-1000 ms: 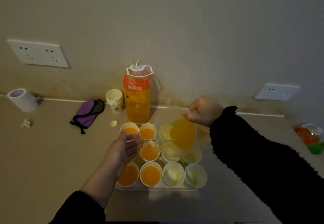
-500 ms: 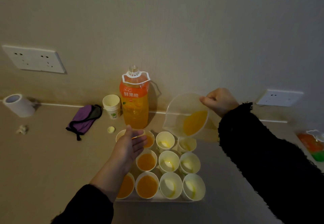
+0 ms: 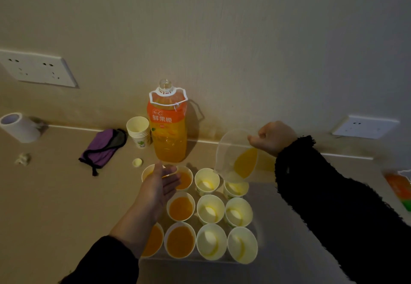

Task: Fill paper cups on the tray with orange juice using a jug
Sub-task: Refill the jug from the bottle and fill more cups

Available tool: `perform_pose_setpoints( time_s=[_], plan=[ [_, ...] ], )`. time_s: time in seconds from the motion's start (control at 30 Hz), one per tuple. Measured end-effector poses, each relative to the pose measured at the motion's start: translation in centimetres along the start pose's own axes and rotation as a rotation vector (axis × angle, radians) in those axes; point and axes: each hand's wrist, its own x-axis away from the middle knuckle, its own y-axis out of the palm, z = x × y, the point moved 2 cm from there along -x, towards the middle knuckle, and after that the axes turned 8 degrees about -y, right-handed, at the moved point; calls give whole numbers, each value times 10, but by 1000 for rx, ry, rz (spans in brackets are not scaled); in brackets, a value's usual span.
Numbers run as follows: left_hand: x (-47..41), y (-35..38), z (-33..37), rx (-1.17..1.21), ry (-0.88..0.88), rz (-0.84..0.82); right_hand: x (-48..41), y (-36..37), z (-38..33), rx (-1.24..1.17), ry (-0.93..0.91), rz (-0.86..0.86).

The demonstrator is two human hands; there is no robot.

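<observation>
Above tray's [image 3: 191, 261] far right corner, head view: right hand [image 3: 274, 138] grips jug [image 3: 235, 157], tilted, spout down-left over far-right cup [image 3: 235, 189]; juice pooled toward spout, stream not discernible. Left hand [image 3: 160, 185] flat, fingers straight, holding nothing, over tray's far-left cups. Visible cups in tray's left two columns hold juice, right two near empty. Right hand nearer those. Bottle [image 3: 168, 132] behind tray; open room right of tray.

The jug [image 3: 239, 157] — gripped by the right hand [image 3: 273, 138] — has left the middle of the tray [image 3: 189, 260] and now tilts, spout down, above the tray's far right corner cup [image 3: 236, 189].
</observation>
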Motion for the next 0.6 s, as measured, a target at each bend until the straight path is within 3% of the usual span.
perform_pose_setpoints(
  time_s=[0.6],
  plan=[
    [-8,-6,-4,6,-4,25,-12,13,-7,178,-111,-169]
  ],
)
